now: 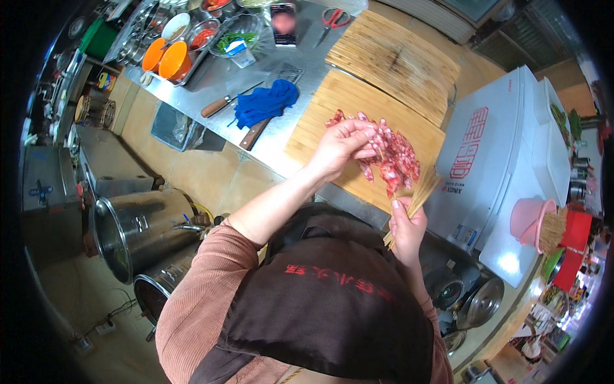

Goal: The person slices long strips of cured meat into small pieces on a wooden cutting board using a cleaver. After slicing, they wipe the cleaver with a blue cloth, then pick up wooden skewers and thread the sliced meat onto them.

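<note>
My right hand (407,223) grips a fanned bundle of thin bamboo skewers (424,189). One skewer from that hand points away from me, with red sausage slices (392,178) threaded on it. At the skewer's far end, my left hand (343,144) pinches a pale-flecked sausage slice between thumb and fingers. Beneath both hands, a heap of cut sausage (405,156) lies on a bamboo cutting board (319,127). The left hand partly covers the heap, so its near left side is hidden.
A second wooden board (393,53) adjoins the first. On the steel table (201,96) are a blue cloth (266,103), wood-handled knives (216,106), red-handled scissors (333,21), a phone (284,26) and orange cups (174,60). A white chest freezer (484,144) stands right.
</note>
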A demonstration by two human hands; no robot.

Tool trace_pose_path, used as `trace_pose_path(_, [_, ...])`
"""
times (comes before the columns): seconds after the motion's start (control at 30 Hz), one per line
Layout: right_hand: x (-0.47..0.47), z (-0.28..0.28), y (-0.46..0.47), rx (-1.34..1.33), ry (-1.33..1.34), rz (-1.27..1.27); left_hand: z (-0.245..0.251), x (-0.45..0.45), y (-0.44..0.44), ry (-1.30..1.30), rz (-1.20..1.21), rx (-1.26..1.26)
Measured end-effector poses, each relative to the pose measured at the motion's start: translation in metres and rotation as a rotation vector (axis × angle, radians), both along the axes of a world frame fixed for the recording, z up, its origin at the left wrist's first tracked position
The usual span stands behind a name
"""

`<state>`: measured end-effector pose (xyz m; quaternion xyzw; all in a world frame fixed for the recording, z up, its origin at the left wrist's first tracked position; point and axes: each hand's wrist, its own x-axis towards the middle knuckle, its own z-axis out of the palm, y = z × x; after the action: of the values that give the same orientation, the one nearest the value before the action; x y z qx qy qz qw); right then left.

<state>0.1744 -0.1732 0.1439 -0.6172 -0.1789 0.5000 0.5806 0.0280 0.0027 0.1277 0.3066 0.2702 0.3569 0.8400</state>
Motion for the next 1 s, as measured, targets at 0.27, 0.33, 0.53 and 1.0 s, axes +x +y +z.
trace_pose_path(0.27, [-0.005,-0.005,0.004,0.049,-0.124,0.016,-0.009,-0.005,0.006,0.044,-0.033,-0.051])
trace_pose_path(0.33, [-0.006,-0.005,0.006,0.041,-0.143,0.037,-0.013,-0.005,0.004,0.045,-0.058,-0.058])
trace_pose_path(0.53, [-0.004,-0.009,0.010,-0.061,-0.054,0.077,-0.030,-0.010,-0.003,0.116,-0.047,-0.122])
trace_pose_path(1.0, [-0.005,-0.017,0.034,-0.029,-0.367,0.179,-0.053,-0.018,0.005,0.157,0.008,-0.187])
